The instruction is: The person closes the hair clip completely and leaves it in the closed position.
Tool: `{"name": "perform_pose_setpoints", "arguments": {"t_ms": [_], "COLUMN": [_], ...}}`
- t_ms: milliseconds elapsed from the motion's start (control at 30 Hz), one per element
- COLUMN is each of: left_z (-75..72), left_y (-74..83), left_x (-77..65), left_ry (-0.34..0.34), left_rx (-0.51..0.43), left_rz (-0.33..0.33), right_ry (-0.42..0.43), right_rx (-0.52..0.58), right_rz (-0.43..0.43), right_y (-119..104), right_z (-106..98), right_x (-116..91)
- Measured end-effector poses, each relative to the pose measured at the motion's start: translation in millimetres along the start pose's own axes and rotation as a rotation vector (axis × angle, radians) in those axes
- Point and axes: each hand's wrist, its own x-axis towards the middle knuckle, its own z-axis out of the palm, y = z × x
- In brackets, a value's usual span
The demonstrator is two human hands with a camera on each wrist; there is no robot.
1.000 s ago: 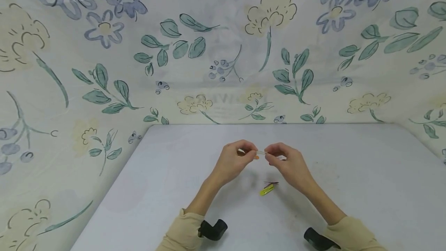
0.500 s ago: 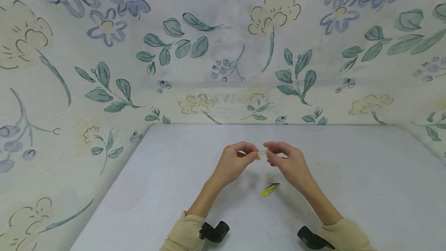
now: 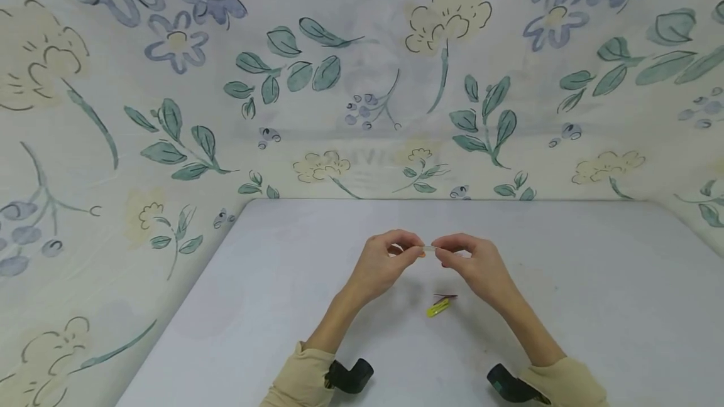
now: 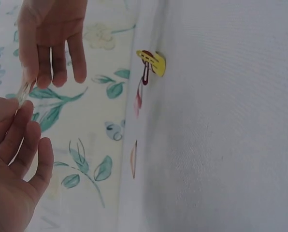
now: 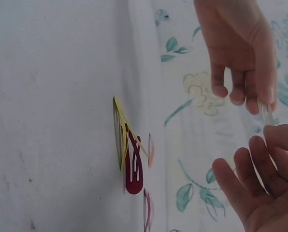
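Note:
A pale, translucent snap hair clip [image 3: 428, 249] is held above the table between both hands. My left hand [image 3: 380, 267] pinches one end between thumb and index finger. From the other end, my right hand [image 3: 481, 269] grips it with thumb and fingertips. In the left wrist view the clip [image 4: 23, 93] bridges the two hands, partly covered by fingertips. Nearer the person, a yellow snap clip [image 3: 437, 308] lies with a dark red snap clip [image 5: 134, 179] crossing it. An orange clip [image 5: 151, 152] and a pink clip [image 4: 138, 99] lie farther back.
The white table [image 3: 271, 306] ends at a floral cloth [image 3: 362, 80] that rises behind it and at the sides. Black camera mounts [image 3: 351, 377] sit at both cuffs, low over the table.
The right index finger, raised slightly half a second ago, has come down to the clip. Both hands otherwise stay nearly in place. The view has shifted slightly.

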Motion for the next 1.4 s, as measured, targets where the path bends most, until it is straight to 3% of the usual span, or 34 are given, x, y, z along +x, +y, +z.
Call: {"name": "perform_pose_setpoints", "arguments": {"t_ms": [233,533,767,933,1167,1400], "left_z": [0.8,-3.7,-2.7,-1.8,4.7,5.3], "left_y": [4.1,36.1,42.0,39.0,9.3,2.7], "left_x": [0.9,-6.2,-8.5,-6.9,-0.9,-2.9], "left_ry": [0.011,0.059,0.077,0.075,0.091,0.079], "left_rx": [0.028,0.026,0.006,0.014,0.033,-0.02], "left_rz": [-0.021,-0.022,-0.025,-0.015,-0.015,-0.021], "right_ry": [0.043,0.003,-0.026,-0.021,0.005,-0.037], "right_rx": [-0.024,0.112,0.167,0.102,0.008,0.061], "right_rz": [0.007,0.056,0.078,0.066,0.033,0.036], "right_y": [-2.4,-5.4,-6.6,-5.1,-4.8,-2.0], "right_z": [0.3,1.1,-2.3,-4.0,-5.2,-5.4], "right_x": [2.3,0.0,-2.9,-2.1,-1.0,-2.0]}}
